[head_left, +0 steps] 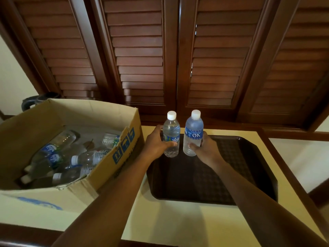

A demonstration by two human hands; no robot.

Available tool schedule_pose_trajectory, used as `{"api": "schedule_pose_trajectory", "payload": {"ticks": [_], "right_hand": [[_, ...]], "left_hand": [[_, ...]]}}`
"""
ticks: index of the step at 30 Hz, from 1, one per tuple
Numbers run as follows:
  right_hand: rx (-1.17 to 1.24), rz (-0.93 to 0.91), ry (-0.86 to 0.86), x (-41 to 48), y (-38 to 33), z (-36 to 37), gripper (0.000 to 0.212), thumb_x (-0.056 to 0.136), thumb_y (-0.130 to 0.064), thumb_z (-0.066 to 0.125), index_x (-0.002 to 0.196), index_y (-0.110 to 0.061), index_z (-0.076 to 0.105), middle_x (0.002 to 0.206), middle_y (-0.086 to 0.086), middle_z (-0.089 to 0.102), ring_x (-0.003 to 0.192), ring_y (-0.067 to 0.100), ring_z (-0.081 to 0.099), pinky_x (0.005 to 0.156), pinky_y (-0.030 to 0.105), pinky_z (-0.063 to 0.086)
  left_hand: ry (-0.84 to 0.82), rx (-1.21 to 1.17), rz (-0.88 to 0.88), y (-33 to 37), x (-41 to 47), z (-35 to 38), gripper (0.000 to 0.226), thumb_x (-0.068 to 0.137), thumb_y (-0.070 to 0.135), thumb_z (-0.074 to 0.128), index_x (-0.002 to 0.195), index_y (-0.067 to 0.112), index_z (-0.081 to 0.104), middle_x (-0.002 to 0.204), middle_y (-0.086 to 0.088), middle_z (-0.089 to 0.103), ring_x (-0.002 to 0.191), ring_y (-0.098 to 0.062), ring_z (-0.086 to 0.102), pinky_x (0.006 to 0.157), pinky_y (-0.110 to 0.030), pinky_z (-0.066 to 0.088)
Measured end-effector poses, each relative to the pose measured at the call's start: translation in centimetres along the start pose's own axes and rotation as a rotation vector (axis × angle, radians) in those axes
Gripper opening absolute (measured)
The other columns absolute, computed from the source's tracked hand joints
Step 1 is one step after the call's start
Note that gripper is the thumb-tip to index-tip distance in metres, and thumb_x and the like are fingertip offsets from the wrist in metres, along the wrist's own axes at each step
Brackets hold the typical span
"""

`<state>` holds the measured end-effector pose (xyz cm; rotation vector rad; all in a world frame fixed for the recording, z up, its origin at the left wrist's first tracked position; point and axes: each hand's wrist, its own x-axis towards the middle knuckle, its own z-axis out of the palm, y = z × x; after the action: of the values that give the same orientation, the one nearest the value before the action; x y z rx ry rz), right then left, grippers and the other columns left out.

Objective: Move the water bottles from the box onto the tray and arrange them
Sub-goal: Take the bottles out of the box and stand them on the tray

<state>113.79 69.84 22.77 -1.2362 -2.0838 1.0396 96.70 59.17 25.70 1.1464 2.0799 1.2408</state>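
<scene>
Two clear water bottles with white caps stand upright side by side at the far left corner of the dark brown tray (231, 166). My left hand (156, 143) is wrapped around the left bottle (171, 129), which has a blue and green label. My right hand (204, 148) grips the right bottle (194, 131), labelled "OK" in blue. Whether the bottle bases touch the tray I cannot tell. The open cardboard box (117, 157) on the left holds several more bottles (85, 159) lying on their sides.
The tray lies on a cream tabletop (178, 221) with a dark wooden edge. Brown louvered shutters (142, 59) rise right behind the table. A dark kettle-like object (35, 101) sticks up behind the box. The box's right wall is close to my left forearm.
</scene>
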Motion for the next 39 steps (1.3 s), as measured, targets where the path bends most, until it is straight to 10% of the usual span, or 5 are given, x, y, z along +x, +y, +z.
{"api": "schedule_pose_trajectory", "payload": {"ticks": [20, 27, 32, 39], "right_hand": [[0.021, 0.000, 0.087, -2.1, -1.7, -2.1, 0.086, 0.083, -0.033, 0.083, 0.154, -0.022, 0.035, 0.153, 0.000, 0.050, 0.136, 0.020, 0.052, 0.103, 0.036, 0.047], [0.026, -0.287, 0.320, -5.6, -8.7, -4.3, 0.052, 0.086, -0.028, 0.079, 0.134, -0.024, 0.058, 0.132, -0.003, 0.057, 0.120, 0.013, 0.058, 0.097, 0.033, 0.053], [0.046, -0.491, 0.187, -6.7, -15.4, -2.9, 0.036, 0.090, -0.026, 0.074, 0.125, -0.031, 0.065, 0.129, -0.010, 0.055, 0.114, 0.004, 0.059, 0.090, 0.016, 0.047], [-0.023, -0.723, -0.040, -6.6, -22.7, 5.3, 0.028, 0.091, -0.024, 0.074, 0.117, -0.029, 0.069, 0.122, -0.010, 0.058, 0.111, 0.005, 0.060, 0.095, 0.028, 0.055]], "left_hand": [[0.007, 0.053, -0.005, 1.0, -1.0, -1.8, 0.095, 0.078, 0.020, 0.085, 0.154, 0.031, 0.029, 0.157, 0.000, 0.039, 0.142, -0.023, 0.041, 0.106, -0.043, 0.045], [0.135, 0.136, 0.264, 7.2, -6.8, -6.9, 0.044, 0.087, 0.027, 0.075, 0.128, 0.029, 0.059, 0.116, 0.017, 0.061, 0.101, 0.003, 0.059, 0.079, -0.010, 0.046], [0.189, 0.145, 0.301, 8.7, -9.8, -13.8, 0.022, 0.088, 0.035, 0.072, 0.111, 0.035, 0.070, 0.101, 0.018, 0.067, 0.083, 0.007, 0.063, 0.067, -0.005, 0.047], [0.249, 0.355, 0.196, 4.3, -9.3, -26.8, 0.017, 0.088, 0.038, 0.069, 0.105, 0.034, 0.071, 0.094, 0.015, 0.069, 0.083, 0.003, 0.062, 0.071, -0.016, 0.048]]}}
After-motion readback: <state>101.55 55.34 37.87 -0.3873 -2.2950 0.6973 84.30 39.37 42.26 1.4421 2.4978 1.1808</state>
